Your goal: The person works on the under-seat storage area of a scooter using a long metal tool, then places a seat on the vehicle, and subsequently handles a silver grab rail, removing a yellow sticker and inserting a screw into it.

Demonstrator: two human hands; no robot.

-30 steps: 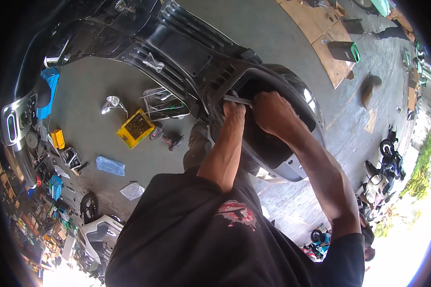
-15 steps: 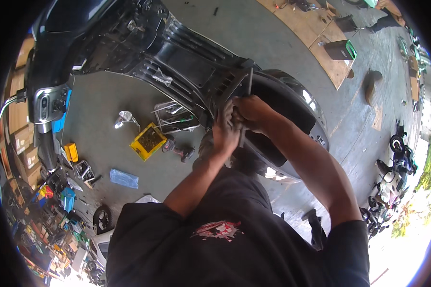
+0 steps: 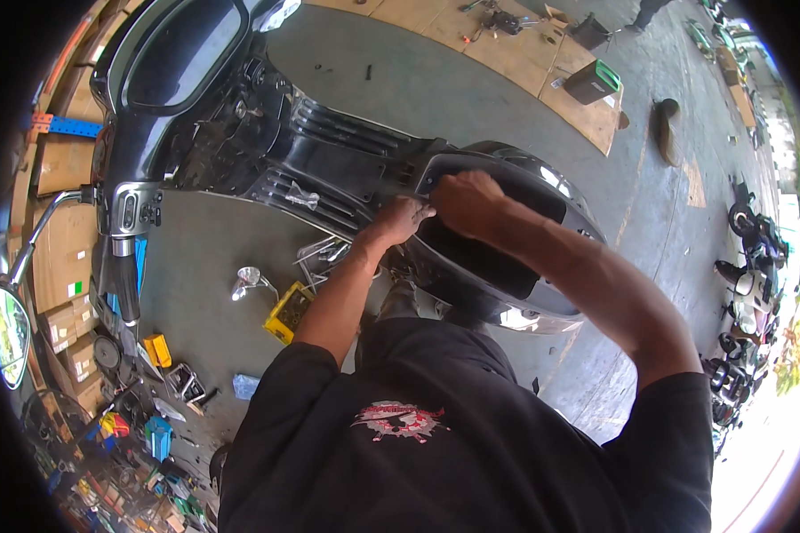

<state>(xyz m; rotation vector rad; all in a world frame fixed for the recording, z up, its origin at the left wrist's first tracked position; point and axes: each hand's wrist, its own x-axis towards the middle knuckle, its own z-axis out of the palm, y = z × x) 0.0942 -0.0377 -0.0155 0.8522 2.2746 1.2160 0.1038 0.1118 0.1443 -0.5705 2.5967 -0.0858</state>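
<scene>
While one left hand (image 3: pixel 401 220) and one right hand (image 3: pixel 471 204) overhang one scooter (image 3: pixel 340 164), neither grip's state can be told.

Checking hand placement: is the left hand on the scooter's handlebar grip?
No, the left hand is by the open black compartment, away from the handlebar grip.

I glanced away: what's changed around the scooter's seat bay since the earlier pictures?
The left hand and right hand, bunched together half a second ago, have drawn slightly apart, the right shifting over the seat bay. The grey bar no longer shows; whether it is held cannot be told. The crumpled clear plastic stays on the footboard.
</scene>
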